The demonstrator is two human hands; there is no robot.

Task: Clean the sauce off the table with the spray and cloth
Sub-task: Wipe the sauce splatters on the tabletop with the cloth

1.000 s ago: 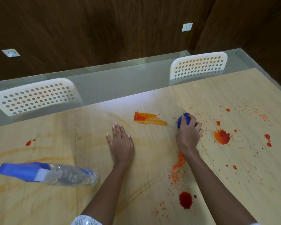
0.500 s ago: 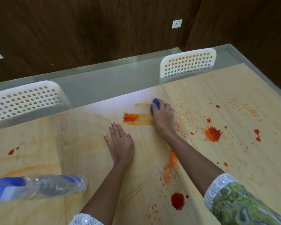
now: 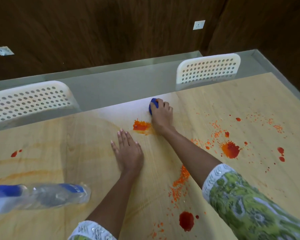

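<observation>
My right hand grips a bunched blue cloth and presses it on the wooden table near the far edge, just beyond an orange-red sauce smear. My left hand rests flat on the table with fingers straight, to the left of my right forearm. A clear spray bottle with a blue head lies on its side at the near left. More sauce shows as a splat at the right, a dark blob near the front, and small drops at the left.
Two white perforated chair backs stand beyond the table's far edge, over a grey floor strip. Dark wood walls with white sockets rise behind. Faint orange wipe streaks cross the table's left part.
My right hand has pushed the cloth away from me, past the central smear toward the far edge, reducing that smear. My left hand has stayed flat in place.
</observation>
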